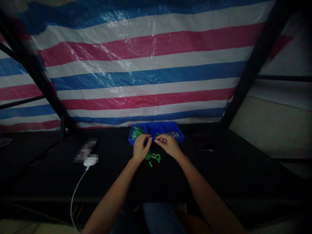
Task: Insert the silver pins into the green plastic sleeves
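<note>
Backdrop: a striped tarp [146,65] in blue, white and red is hanging behind the work area, with dark frame poles [255,61] crossing in front of it.

Surface: a black table [48,175] is stretching across the view; its dark top is swallowing most detail.

Off to the left: a white cable [75,195] is running down from a white plug [90,161], which is lying beside a blurred patch [85,150] that cannot be made out.

Below the table: jeans [161,217] are showing at the bottom edge, mostly in shadow.

Container: a blue tray [156,129] with three compartments is sitting at the table's far side, just beyond the hands.

Tray contents: green tubes [136,132] are filling the left compartment, and small metal parts [173,134] are heaped in the right one. A little green is showing in the middle compartment, partly hidden behind the right hand.

Loose pieces: more green tubes [153,159] are lying scattered on the table just below the hands, near the tray's front edge. They look like short, bright cylinders; their ends are too small to make out.

Hands: the left hand [141,149] and right hand [168,145] are reaching in front of the tray, their wrists resting apart.

Fingers: the left fingers [147,139] and right fingers [156,138] are closed into pinches that nearly meet. Whatever they are gripping is too small and dark to identify.
</note>
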Motion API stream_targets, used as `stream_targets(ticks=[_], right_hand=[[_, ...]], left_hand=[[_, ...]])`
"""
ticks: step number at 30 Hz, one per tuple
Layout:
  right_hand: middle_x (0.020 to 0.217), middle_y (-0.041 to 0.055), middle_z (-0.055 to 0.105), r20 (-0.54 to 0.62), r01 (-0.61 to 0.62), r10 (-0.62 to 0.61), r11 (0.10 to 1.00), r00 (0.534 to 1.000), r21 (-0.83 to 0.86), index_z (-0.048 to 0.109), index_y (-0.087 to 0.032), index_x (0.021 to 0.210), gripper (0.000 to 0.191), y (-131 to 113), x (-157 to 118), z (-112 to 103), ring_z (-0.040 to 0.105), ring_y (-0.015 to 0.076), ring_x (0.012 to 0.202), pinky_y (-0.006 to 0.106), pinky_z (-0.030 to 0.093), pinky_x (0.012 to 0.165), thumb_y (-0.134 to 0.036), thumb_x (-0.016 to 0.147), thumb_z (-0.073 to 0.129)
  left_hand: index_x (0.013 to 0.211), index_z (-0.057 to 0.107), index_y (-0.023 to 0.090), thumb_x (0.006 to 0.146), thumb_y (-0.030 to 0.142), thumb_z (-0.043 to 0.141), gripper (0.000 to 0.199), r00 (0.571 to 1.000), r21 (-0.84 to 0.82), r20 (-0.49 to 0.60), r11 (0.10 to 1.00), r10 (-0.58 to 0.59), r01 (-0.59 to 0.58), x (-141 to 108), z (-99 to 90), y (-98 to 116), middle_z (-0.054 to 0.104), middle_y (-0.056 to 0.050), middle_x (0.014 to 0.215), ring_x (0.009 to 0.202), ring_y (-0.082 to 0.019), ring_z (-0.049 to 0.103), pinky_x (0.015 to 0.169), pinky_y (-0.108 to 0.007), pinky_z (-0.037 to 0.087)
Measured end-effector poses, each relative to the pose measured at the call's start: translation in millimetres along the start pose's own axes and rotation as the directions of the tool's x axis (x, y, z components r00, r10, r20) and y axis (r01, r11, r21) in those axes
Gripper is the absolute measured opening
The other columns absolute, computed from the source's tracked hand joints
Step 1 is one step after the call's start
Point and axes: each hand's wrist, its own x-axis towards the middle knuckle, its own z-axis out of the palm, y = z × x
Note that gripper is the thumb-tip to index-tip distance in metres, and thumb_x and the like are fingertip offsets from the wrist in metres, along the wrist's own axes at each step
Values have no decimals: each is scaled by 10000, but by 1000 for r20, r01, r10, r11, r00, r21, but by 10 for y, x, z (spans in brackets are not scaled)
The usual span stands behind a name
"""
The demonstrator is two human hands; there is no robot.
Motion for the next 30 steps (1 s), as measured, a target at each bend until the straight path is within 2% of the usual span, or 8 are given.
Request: stream_targets(ticks=[5, 12, 15, 22, 30], right_hand=[[623, -11, 622, -3, -82, 82, 996, 997, 45, 615, -213, 859, 230, 27, -16, 39, 550, 129, 532, 211, 362, 493, -411, 834, 500], [634, -41, 637, 60, -122, 116, 986, 991, 109, 544, -234, 885, 180, -23, -47, 52, 524, 93, 395, 195, 353, 431, -388, 858, 456], [588, -49, 615, 70, -124, 115, 983, 991, 138, 539, -228, 872, 171, -7, -46, 63, 522, 93, 381, 194, 354, 425, -377, 856, 456], [648, -24, 646, 42, -113, 107, 977, 993, 182, 569, -215, 860, 152, 82, -21, 103, 546, 108, 468, 197, 369, 445, -354, 811, 530], [752, 16, 673, 12, -59, 59, 998, 998, 23, 666, -207, 871, 153, 80, -16, 96, 524, 120, 535, 226, 378, 514, -285, 764, 590]], left_hand=[[851, 581, 174, 878, 331, 441, 212, 989, -9, 145, 1000, -1, 3, -23, 40, 13, 564, -23, 759, 687, -132, 518, 660, -254, 413], [863, 602, 181, 882, 352, 433, 241, 976, -41, 220, 999, -1, 10, -27, 52, 30, 578, -24, 786, 675, -125, 509, 638, -242, 406], [877, 608, 183, 882, 351, 434, 242, 974, -45, 226, 999, 4, 6, -28, 60, 30, 580, -23, 785, 680, -126, 509, 640, -242, 407], [905, 602, 184, 881, 362, 432, 247, 977, -35, 213, 999, -15, 23, -30, 67, 36, 586, -24, 792, 670, -125, 517, 621, -239, 412], [957, 576, 184, 874, 367, 439, 244, 984, -13, 165, 998, -63, 66, -27, 84, -16, 597, -23, 828, 665, -124, 532, 621, -244, 430]])
